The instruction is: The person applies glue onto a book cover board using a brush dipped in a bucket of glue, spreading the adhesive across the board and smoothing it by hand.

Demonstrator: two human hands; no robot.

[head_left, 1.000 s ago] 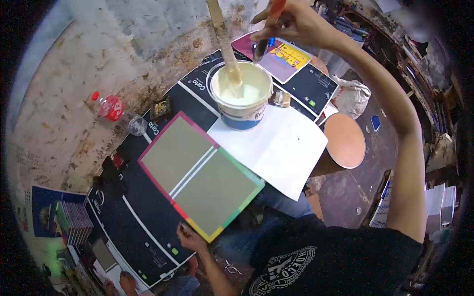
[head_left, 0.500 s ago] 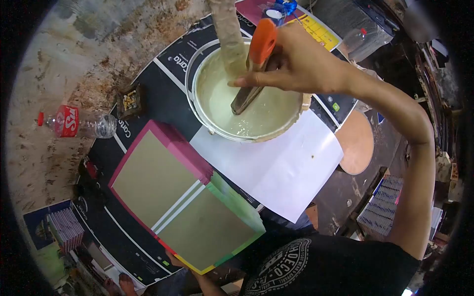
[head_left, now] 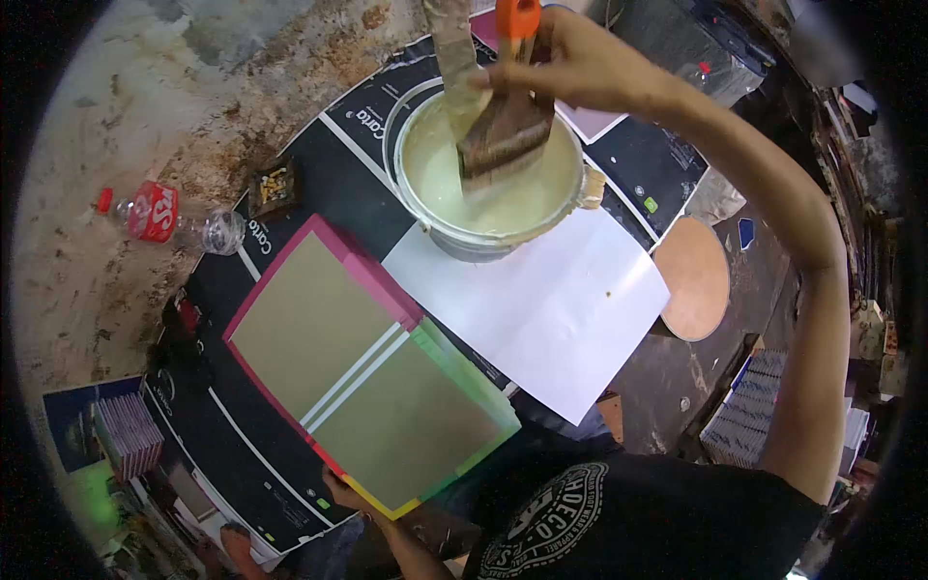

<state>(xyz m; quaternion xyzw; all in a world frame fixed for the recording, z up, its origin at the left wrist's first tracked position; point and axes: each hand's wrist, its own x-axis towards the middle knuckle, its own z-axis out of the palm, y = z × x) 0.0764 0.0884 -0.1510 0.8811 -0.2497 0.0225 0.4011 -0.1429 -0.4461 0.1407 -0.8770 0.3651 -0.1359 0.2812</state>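
My right hand (head_left: 570,63) is closed around a wide flat brush (head_left: 507,140) with an orange handle end. The bristles point down over a bucket (head_left: 464,246) of creamy white, glue-like liquid and look blurred by motion. A long, coated flat stick (head_left: 449,43) stands in the bucket, beside my fingers. At the lower edge of a stack of open book covers (head_left: 416,416), my left hand (head_left: 350,493) grips the near edge, its fingers partly hidden. The top cover shows grey boards, two white strips, and pink, green and yellow borders.
A white sheet (head_left: 541,309) lies beside the bucket on the black table covering (head_left: 319,159). A plastic bottle (head_left: 159,213) and a small box of butts (head_left: 275,187) are at the left. A round orange-brown stool top (head_left: 691,280) and stacked booklets (head_left: 744,406) are on the right.
My right hand has moved up and away, turning the brush so its broad face shows with bristles down in the bucket. My left hand stays at the covers; the view has shifted slightly.
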